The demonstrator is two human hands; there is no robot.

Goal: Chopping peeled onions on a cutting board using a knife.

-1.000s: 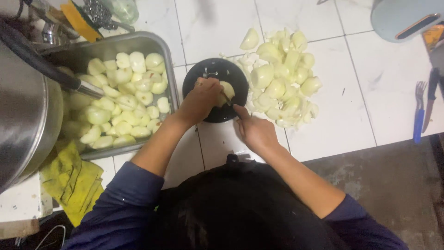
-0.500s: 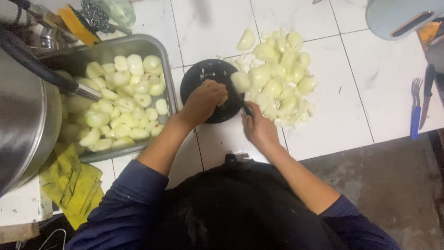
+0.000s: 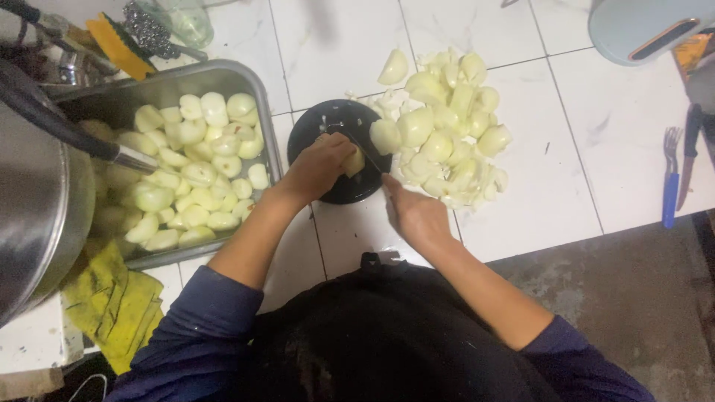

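left hand (image 3: 319,165): closed on onion piece (image 3: 354,161), pinning it to black round board (image 3: 333,123)
right hand (image 3: 414,216): gripping knife (image 3: 363,152), blade across the piece
peeled pile (image 3: 445,123): on white tiled surface (image 3: 618,141), right of board
metal tray (image 3: 262,112): left of board, holding cut onions (image 3: 194,171)

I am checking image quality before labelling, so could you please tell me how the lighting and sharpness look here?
Head view: light is even on the white counter; the onion pile is bright, nearly washed out; the pot at left shows soft glare; the knife is slightly blurred; the floor is dim.
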